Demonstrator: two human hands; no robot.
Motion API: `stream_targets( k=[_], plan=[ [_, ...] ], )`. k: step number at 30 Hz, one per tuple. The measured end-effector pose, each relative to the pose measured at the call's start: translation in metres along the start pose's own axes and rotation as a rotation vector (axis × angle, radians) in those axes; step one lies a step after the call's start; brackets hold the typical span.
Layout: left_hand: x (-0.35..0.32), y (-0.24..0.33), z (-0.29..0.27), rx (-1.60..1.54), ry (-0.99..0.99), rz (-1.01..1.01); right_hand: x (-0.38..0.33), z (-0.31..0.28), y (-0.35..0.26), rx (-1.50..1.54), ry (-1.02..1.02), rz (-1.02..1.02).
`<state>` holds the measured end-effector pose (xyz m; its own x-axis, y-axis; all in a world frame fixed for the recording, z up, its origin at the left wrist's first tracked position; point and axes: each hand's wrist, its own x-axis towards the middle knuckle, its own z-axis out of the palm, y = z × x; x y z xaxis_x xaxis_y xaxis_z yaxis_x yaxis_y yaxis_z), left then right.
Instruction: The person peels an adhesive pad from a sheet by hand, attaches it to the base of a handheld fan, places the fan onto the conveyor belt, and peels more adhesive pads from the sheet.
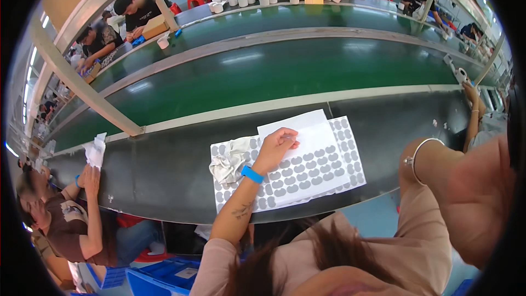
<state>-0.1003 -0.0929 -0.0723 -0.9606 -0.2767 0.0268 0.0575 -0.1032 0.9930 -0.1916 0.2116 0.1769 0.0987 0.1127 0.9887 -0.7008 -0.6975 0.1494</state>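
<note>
A white sheet of grey double-lobed patches (309,170) lies just under the left hand's (276,147) fingers, its bare white part beneath them and its rows toward the body. The fingers curl in, leaving a narrow gap to the thumb; whether they pinch or touch anything cannot be told. A lower patterned sheet (349,142) shows from beneath, to the right and left of the fingers. Just left of them sits a crumpled white wrap (227,164). A blue wristband (252,174) is behind the fingers. All this rests on a black worktop (159,159).

Well to the right of those fingers, the blurred right hand (482,200) is close to the camera, its fingers indistinct. Beyond the left fingers runs a green conveyor belt (274,77), with white cup-shaped parts (264,0) farther off.
</note>
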Motion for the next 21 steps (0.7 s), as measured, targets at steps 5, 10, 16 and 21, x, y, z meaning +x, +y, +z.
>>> stream_targets(
  k=[5,10,16,21],
  plan=[
    [-0.002,-0.007,-0.001,-0.002,0.003,-0.019,-0.012,0.001,-0.009,0.057,-0.019,-0.050],
    [-0.014,-0.008,0.000,-0.021,0.028,-0.014,-0.028,-0.002,-0.033,0.087,-0.079,-0.123],
    [-0.025,-0.011,0.003,0.003,0.005,-0.082,-0.024,0.038,-0.014,0.088,-0.019,-0.218],
    [-0.015,-0.002,0.000,0.027,-0.008,-0.041,-0.021,0.043,-0.007,0.071,0.045,-0.125]
  ],
)
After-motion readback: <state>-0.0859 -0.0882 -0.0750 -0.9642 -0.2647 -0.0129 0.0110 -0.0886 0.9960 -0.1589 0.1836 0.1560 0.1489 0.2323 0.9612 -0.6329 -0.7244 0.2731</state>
